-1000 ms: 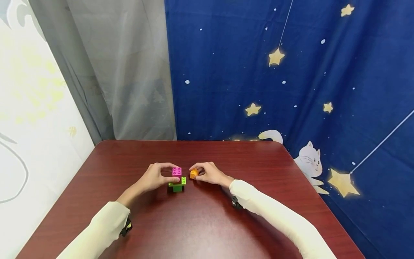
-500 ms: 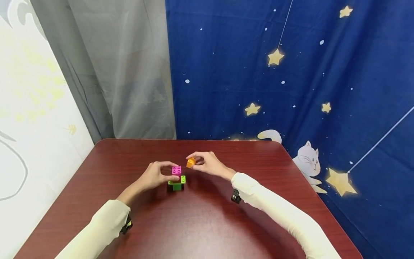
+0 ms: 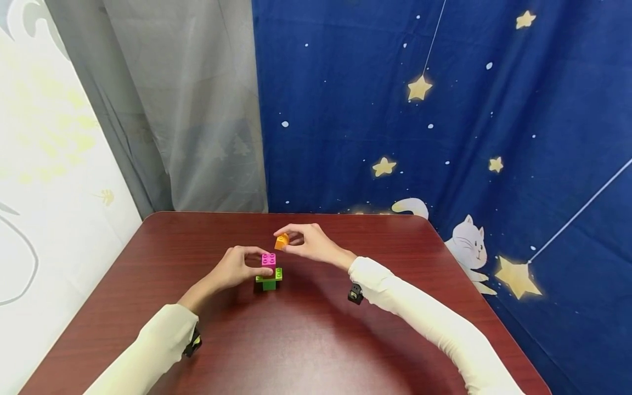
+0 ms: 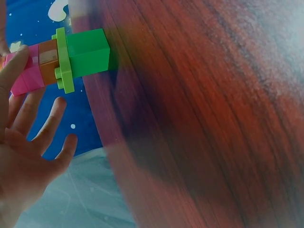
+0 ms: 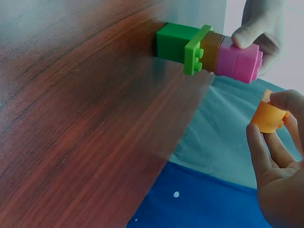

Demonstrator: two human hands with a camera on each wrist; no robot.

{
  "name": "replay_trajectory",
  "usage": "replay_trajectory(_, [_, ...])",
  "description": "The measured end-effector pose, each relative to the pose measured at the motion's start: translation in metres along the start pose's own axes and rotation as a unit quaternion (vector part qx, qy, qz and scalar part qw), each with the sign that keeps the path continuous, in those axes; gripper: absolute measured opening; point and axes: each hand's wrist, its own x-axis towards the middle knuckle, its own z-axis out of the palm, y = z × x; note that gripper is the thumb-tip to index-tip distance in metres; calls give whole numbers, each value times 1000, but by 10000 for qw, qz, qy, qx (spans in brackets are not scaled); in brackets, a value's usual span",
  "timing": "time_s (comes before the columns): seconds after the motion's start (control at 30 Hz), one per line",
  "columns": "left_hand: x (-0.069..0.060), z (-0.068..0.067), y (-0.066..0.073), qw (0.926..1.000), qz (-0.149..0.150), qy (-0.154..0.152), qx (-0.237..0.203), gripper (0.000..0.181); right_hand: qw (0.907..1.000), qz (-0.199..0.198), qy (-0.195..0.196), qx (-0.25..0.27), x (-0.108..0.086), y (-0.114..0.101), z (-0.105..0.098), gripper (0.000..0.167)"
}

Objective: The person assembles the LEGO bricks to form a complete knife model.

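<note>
A tower of toy building bricks stands on the table: a green brick (image 4: 88,53) at the bottom, a lime plate (image 4: 65,66) over it, a brown brick (image 5: 211,51), then pink bricks (image 5: 240,61) on top. My left hand (image 3: 239,267) pinches the pink part between thumb and fingers, from the left. In my right hand (image 3: 316,244) an orange brick (image 5: 267,116) with a rounded side is pinched between thumb and fingertips. It is in the air, just above and to the right of the tower's top, apart from it. Its studs show in the right wrist view.
The dark red wooden table (image 3: 306,340) reaches back to a grey curtain (image 3: 212,109) and a blue star-patterned curtain (image 3: 345,109). A pale patterned surface (image 3: 49,219) borders it on the left. Small black devices (image 3: 355,294) sit at both wrists.
My right hand has lifted the orange brick off the table, carrying it up and leftward to near the tower's top. My left hand has stayed on the pink bricks.
</note>
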Motion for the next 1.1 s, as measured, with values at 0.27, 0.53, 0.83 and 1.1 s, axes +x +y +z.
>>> replay_trajectory(0.27, [0,1,0,9999,-26,-47,133,39,9998,-75,-182,94,3,-9,8,39])
replay_trajectory(0.53, [0,0,1,9997,-3,-24,262,41,9989,-30,-420,184,3,-15,16,38])
replay_trajectory(0.83, [1,-1,1,9993,22,-55,359,41,9978,-95,-569,312,3,-17,21,40])
replay_trajectory(1.1, [1,-1,-1,9990,38,-42,448,38,9979,-229,-518,305,5,-12,27,41])
